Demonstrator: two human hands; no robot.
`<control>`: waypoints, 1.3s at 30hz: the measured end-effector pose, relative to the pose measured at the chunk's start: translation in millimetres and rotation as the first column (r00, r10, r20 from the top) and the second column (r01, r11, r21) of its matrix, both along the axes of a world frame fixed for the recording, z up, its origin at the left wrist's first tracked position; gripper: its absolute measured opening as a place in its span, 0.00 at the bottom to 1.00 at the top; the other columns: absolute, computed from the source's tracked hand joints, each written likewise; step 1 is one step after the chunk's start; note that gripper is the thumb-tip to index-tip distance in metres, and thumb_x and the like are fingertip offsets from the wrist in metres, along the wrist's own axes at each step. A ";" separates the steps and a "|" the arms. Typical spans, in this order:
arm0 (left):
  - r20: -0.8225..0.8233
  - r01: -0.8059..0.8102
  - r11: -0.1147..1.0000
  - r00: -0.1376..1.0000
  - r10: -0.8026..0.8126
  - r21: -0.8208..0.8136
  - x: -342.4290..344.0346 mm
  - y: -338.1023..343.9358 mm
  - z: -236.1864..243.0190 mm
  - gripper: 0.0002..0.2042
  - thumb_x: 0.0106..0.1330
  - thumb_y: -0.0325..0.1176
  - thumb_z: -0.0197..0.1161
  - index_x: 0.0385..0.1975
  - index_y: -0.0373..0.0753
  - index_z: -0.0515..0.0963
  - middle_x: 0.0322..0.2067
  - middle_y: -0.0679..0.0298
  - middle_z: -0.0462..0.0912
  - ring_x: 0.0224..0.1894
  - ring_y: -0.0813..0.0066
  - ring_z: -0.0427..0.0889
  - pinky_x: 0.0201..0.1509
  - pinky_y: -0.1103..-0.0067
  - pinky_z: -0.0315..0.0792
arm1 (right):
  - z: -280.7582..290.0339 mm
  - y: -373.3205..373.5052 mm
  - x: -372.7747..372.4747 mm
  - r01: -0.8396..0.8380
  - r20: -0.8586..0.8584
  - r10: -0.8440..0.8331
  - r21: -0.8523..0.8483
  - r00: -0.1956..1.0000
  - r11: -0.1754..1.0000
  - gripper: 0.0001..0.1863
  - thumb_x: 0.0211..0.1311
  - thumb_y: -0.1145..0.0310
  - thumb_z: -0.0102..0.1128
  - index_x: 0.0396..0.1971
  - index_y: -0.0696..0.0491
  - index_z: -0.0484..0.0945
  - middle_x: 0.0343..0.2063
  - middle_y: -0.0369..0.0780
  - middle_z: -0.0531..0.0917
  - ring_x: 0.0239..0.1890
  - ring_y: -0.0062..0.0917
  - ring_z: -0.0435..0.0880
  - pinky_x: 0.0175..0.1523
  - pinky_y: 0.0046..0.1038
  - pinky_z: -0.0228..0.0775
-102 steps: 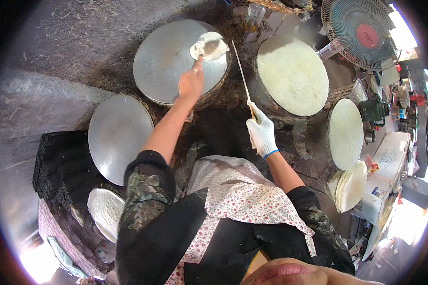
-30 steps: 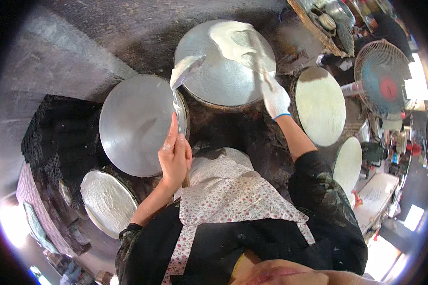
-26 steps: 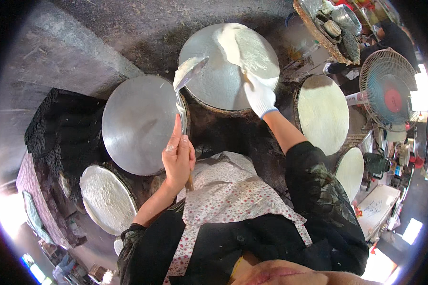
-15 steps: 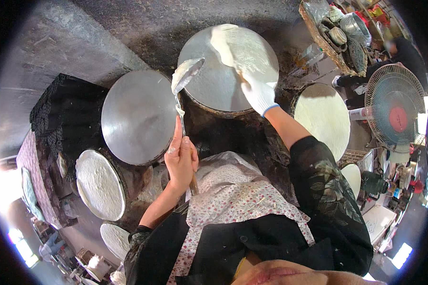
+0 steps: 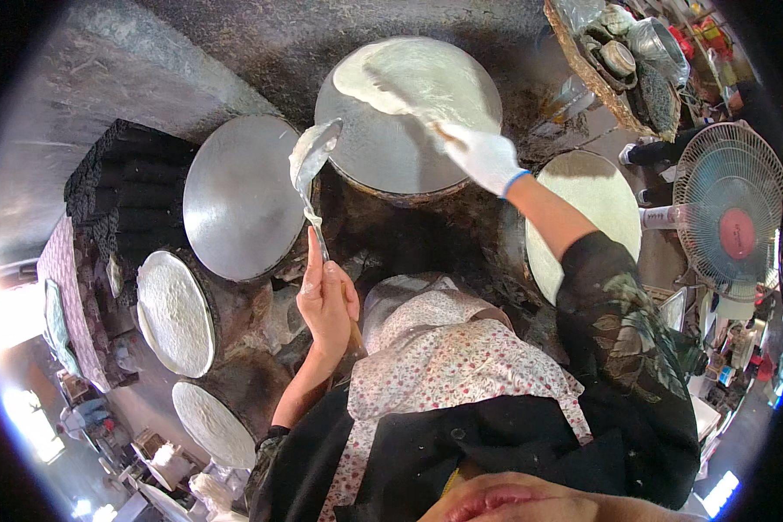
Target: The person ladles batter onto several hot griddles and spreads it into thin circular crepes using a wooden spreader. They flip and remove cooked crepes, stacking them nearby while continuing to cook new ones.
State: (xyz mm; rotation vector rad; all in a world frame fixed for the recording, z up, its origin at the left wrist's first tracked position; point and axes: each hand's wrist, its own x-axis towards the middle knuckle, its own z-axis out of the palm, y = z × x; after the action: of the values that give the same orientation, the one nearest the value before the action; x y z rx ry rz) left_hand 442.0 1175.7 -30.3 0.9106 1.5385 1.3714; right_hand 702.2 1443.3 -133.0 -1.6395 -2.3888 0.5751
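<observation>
My left hand [image 5: 326, 304], bare and with the index finger stretched along the handle, grips a metal ladle [image 5: 316, 150]. Thick white batter coats its bowl, which hangs beside the far round griddle [image 5: 357, 157]. White batter [image 5: 448, 78] covers the back and right of that griddle; the front left is bare grey metal. My right hand [image 5: 483, 158], in a white knitted glove, is closed round the wooden spreader [image 5: 441, 132] over the batter. Only a short brown piece of the spreader shows clearly; the rest is blurred or hidden.
A bare griddle [image 5: 239, 196] stands to the left. Batter-covered rounds lie on the near-left griddle [image 5: 176, 315], the lower-left griddle [image 5: 213, 424] and the right griddle [image 5: 583, 196]. Beyond are a fan [image 5: 731, 209], a cluttered board [image 5: 596, 83] and a person's dark-clothed legs [image 5: 665, 146].
The batter now spreads farther left across the back of the far griddle. My right hand has moved slightly right with the spreader. The ladle stays beside the griddle, and the whole view has shifted a little.
</observation>
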 end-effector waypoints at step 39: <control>-0.412 -0.117 0.967 0.911 0.014 -0.227 -32.3 55.5 -33.3 0.27 0.83 0.27 0.46 0.81 0.47 0.58 0.16 0.75 0.66 0.15 0.89 0.63 0.17 0.85 0.62 | 21.0 68.0 -10.1 -0.147 -0.129 0.136 -0.073 0.982 0.987 0.25 0.72 0.44 0.54 0.64 0.34 0.83 0.46 0.43 0.91 0.44 0.37 0.90 0.52 0.34 0.81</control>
State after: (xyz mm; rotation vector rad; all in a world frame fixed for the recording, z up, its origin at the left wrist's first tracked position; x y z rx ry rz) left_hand 409.7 1231.2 -63.6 1.0382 2.0232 1.0406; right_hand 692.1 1511.4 -112.0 -1.4257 -2.4333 0.7858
